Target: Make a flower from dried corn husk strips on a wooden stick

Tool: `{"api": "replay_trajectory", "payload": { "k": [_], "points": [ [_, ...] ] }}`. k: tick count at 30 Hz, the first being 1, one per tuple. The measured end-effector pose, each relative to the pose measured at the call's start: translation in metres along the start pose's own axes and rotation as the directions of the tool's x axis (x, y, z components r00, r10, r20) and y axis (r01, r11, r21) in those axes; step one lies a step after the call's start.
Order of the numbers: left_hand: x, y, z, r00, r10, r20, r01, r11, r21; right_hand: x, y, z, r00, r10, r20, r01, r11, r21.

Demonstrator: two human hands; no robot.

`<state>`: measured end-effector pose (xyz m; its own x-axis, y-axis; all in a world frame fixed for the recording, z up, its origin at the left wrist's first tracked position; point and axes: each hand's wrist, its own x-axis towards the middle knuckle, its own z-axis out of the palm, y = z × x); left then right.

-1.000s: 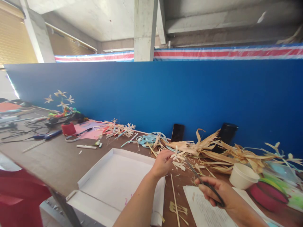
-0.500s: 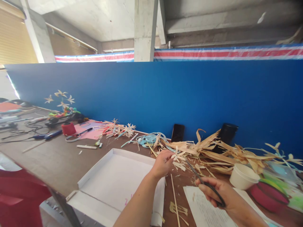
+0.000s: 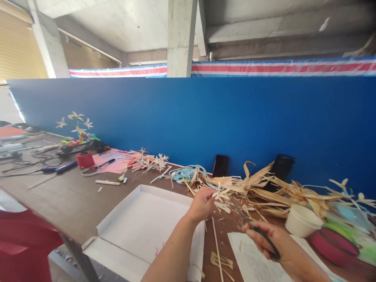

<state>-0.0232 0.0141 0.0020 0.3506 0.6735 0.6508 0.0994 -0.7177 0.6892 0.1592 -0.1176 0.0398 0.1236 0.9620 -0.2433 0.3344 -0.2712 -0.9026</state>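
Pale flower: the small, narrow-petalled flower (image 3: 217, 193) is at the left fingertips, above the table (image 3: 79, 203) and in front of the heaped dry husk strips (image 3: 249, 185).
Left hand: the left hand (image 3: 201, 204) has thumb and forefinger pinched together on the flower (the exact grip point is hidden by the fingers).
Right hand: the right hand (image 3: 280, 239) has its fingers curled around the dark handles of the scissors (image 3: 261, 232).
Scissor blades: they point up and left, tips close to the flower; whether they touch it, or stand parted, I cannot tell.
Just changed: next to nothing; both hands, the flower and the scissors keep the places they had half a second ago, and only the view has shifted slightly.
Meaning for the flower work: no fresh cut shows, so this looks like a steady pause with the tool kept ready.
Around the hands: an open white box (image 3: 147, 219) lies under the left forearm, a printed sheet (image 3: 252, 254) is below the right hand, and a paper cup (image 3: 304, 223) stands just beyond it.
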Motion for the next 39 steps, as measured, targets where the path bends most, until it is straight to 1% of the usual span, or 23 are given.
{"api": "replay_trajectory", "payload": {
  "k": [4, 7, 9, 13, 20, 23, 28, 39],
  "points": [
    [0.0, -0.001, 0.001, 1.0, 0.0, -0.01, 0.0, 1.0, -0.001, -0.004, -0.002, -0.002, 0.999, -0.048, 0.017, 0.046, 0.995, 0.091],
    [0.0, -0.001, 0.002, 0.999, -0.018, -0.027, 0.018, 1.0, 0.004, -0.005, -0.002, -0.005, 0.996, -0.083, 0.018, 0.08, 0.99, 0.119],
    [0.0, 0.0, 0.002, 1.0, -0.023, -0.016, 0.023, 1.0, 0.015, -0.005, -0.002, -0.007, 0.996, -0.083, 0.03, 0.079, 0.991, 0.112],
    [0.0, 0.002, 0.001, 1.0, 0.004, 0.019, -0.004, 1.0, 0.018, -0.005, -0.005, -0.008, 0.998, -0.049, 0.039, 0.046, 0.996, 0.08],
    [0.0, 0.0, 0.001, 0.998, 0.055, 0.015, -0.055, 0.998, 0.003, -0.002, -0.008, -0.007, 0.998, -0.059, 0.032, 0.058, 0.998, 0.038],
    [-0.001, 0.0, 0.001, 0.998, 0.056, 0.014, -0.056, 0.998, 0.0, -0.003, -0.01, -0.007, 0.998, -0.056, 0.043, 0.055, 0.998, 0.024],
    [0.0, -0.001, 0.002, 0.998, 0.056, 0.013, -0.056, 0.998, 0.006, -0.007, -0.017, -0.004, 0.998, -0.055, 0.022, 0.055, 0.998, 0.009],
    [0.0, 0.0, 0.001, 0.996, 0.085, 0.029, -0.086, 0.996, 0.021, 0.001, -0.004, -0.01, 0.995, -0.086, 0.05, 0.087, 0.996, -0.012]
  ]
}}
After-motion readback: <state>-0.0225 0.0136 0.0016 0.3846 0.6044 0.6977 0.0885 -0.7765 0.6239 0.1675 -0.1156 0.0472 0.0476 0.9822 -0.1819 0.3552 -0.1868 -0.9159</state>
